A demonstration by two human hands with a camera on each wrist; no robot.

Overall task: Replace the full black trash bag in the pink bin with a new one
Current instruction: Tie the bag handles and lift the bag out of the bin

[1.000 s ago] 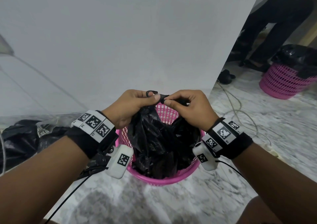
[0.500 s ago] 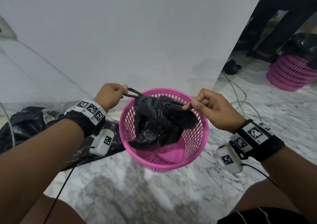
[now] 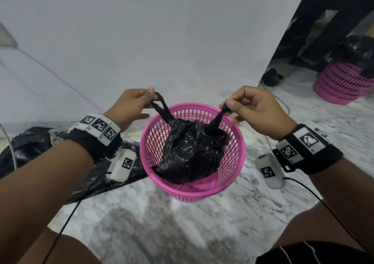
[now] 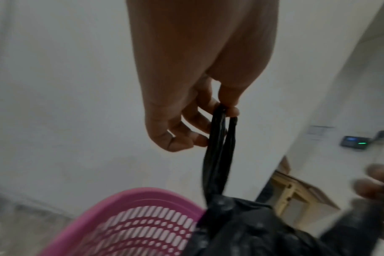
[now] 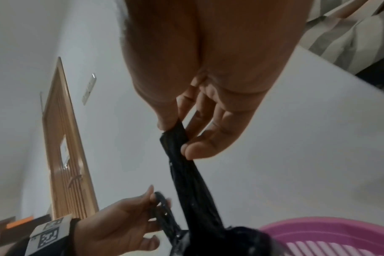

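Note:
A pink mesh bin [image 3: 234, 142] stands on the marble floor in front of a white wall. A crumpled black trash bag [image 3: 190, 152] hangs inside it, its bulk above the bin's bottom. My left hand [image 3: 139, 104] pinches the bag's left handle loop [image 3: 159, 106] between thumb and fingers, above the bin's left rim. My right hand [image 3: 247, 106] pinches the right handle [image 3: 219, 116] above the right rim. The left wrist view shows the loop [image 4: 219, 138] held at the fingertips [image 4: 232, 107] over the bin [image 4: 142, 221]. The right wrist view shows the other handle [image 5: 180, 149] pinched by the thumb.
More black bags and clear plastic [image 3: 30, 148] lie on the floor to the left of the bin. A second pink bin [image 3: 344, 81] with a black bag stands at the back right, beside a person's dark legs [image 3: 315, 31]. Cables [image 3: 283, 106] run along the floor on the right.
My hands were together over the bin a second ago, holding the bag's top bunched. They have moved apart, each with one handle, and the bag now hangs spread between them.

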